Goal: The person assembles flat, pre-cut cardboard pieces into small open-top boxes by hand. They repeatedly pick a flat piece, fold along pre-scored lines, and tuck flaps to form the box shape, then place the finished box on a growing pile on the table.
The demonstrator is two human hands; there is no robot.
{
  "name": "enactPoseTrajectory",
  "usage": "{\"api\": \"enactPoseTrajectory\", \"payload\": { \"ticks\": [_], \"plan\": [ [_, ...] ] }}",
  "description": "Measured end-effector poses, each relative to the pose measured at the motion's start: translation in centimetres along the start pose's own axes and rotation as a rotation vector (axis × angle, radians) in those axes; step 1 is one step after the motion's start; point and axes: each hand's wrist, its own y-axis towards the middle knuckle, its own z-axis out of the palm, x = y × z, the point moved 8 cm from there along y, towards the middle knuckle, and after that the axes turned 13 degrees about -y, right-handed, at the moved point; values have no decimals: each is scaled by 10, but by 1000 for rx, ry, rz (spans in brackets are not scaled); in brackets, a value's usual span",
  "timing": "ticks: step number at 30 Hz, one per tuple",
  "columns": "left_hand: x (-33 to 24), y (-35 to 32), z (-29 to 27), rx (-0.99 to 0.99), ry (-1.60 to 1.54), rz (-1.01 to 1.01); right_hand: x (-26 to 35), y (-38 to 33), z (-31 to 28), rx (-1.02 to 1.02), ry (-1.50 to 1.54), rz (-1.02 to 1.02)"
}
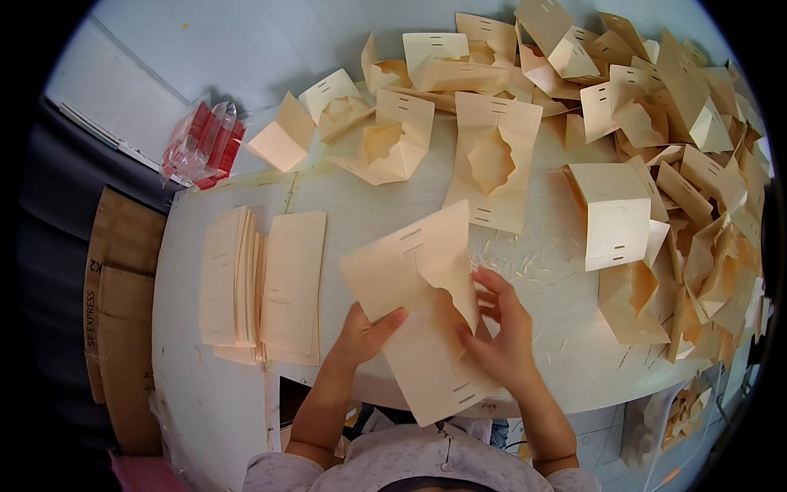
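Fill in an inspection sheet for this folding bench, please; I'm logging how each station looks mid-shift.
Surface: white table, partly covered, with small paper slivers scattered near the hands.
Job's things: one flat tan card blank with slots and a wavy cut-out, held over the table's near edge.
Clutter: two stacks of flat blanks at left; a big heap of folded card pieces across the back and right; a red-and-clear packet at the far left.
Grippers: left hand grips the blank's left edge; right hand presses its cut-out flap.
Cables: nothing seen.
Surroundings: brown cardboard boxes on the floor at left.
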Motion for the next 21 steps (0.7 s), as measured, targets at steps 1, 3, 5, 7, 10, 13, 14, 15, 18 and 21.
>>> {"api": "enactPoseTrajectory", "payload": {
  "ticks": [1,3,5,7,10,13,14,15,18,21],
  "plan": [
    [-1,0,2,5,23,18,9,0,-3,-56,-175,-91],
    [3,0,-1,-48,36,-7,32,-14,-6,-207,-411,-314],
    [4,2,1,-99,56,5,48,-34,8,-220,-452,-476],
    [1,2,6,-154,86,50,59,-51,35,-89,-289,-573],
    [-4,0,13,-150,179,90,46,-27,45,20,-288,-279],
    [-7,-2,19,-118,312,155,35,-20,37,38,-158,-149],
    [-4,-2,17,-120,273,135,34,-20,37,44,-109,-147],
    [0,-3,15,-121,232,115,32,-20,37,50,-61,-144],
    [-1,-6,19,-92,168,133,31,-22,32,20,-40,-130],
    [-10,-7,26,-235,23,169,29,-20,29,-17,-61,-79]
  ]
}}
